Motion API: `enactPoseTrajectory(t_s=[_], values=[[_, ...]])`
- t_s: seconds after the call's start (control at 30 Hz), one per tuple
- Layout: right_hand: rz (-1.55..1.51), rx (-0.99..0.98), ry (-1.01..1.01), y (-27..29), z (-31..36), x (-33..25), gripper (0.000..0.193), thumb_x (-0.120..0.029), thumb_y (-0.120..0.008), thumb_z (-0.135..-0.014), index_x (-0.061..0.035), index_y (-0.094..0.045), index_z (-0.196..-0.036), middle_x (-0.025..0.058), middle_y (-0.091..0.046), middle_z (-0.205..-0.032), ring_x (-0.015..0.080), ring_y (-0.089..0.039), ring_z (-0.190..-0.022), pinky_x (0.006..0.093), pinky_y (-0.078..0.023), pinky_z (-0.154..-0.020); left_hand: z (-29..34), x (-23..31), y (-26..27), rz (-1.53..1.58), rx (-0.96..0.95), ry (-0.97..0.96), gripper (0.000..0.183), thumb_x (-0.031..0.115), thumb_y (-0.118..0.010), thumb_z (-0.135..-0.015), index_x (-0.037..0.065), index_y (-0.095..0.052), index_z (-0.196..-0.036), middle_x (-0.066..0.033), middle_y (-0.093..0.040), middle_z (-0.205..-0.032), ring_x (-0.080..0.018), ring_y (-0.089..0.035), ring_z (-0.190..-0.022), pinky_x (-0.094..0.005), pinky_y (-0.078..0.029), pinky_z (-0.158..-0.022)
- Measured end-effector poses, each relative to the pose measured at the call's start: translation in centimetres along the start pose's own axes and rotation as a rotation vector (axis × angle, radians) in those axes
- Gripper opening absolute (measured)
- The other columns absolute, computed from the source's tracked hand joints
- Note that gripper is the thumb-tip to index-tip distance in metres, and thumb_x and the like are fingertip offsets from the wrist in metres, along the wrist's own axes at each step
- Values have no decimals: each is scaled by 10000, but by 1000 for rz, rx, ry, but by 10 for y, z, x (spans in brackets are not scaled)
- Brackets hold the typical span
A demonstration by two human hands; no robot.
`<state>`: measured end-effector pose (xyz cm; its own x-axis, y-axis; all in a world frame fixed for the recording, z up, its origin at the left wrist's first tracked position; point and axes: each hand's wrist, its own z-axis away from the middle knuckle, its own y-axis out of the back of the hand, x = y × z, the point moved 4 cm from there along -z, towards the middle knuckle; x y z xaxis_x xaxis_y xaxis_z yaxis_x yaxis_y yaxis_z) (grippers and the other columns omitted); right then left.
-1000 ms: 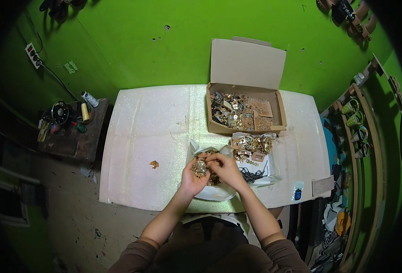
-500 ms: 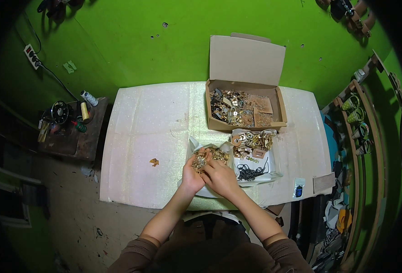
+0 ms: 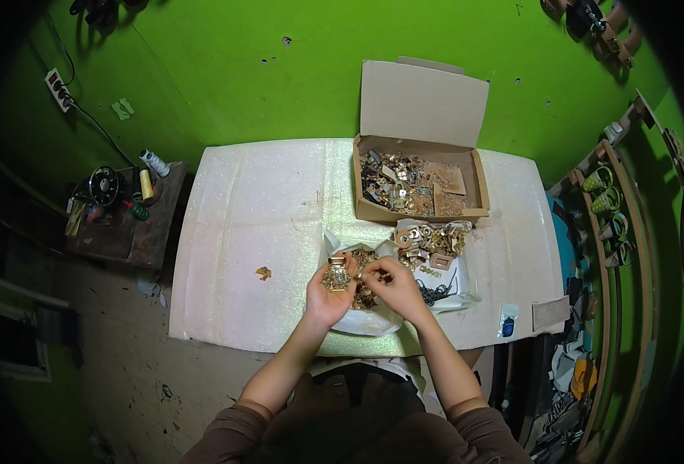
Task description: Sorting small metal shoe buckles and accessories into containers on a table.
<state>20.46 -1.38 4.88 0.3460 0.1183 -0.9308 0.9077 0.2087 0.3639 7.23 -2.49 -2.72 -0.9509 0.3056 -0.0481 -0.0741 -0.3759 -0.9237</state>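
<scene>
My left hand is cupped palm up, cradling a heap of small shiny metal pieces with a gold-coloured buckle-like frame at its top. Beside it my right hand is closed in a pinch; whatever small thing lies at its fingertips is too small to name. Both hands hover over a tray lined with white plastic, which holds many gold-coloured metal fittings. Just right of it stands a second white lined tray with buckles and a black chain, partly hidden by my right hand.
An open cardboard box of mixed small metal parts stands behind the trays. A brown scrap lies on the white table. At the right edge are a small packet and a card. A side table holds thread spools.
My right hand has drawn away from my left palm, moving right over the trays. The metal heap in my left hand now shows more fully. The view has shifted slightly.
</scene>
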Motion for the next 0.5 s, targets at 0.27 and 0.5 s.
enactPoseTrajectory(t_s=[0.27,0.5], values=[[60,50,-111,6,1,13,138,-101,-605,-758,-5,-588,-855,65,-565,-784,102,-542,-684,218,-427,-573,3,-3,-6,78,43,10,297,139,-337,-878,4,-480,-1100,-142,-526,-1106,-239,-489,-1053,-368,-382,-942],[218,29,201,-21,1,-6,192,-91,-588,-734,-26,-586,-915,149,-556,-929,305,-544,-866,335,-436,-767,-1,-7,0,-20,-85,55,319,187,-304,-892,32,-482,-1108,-108,-525,-1124,-221,-481,-1056,-357,-380,-928]])
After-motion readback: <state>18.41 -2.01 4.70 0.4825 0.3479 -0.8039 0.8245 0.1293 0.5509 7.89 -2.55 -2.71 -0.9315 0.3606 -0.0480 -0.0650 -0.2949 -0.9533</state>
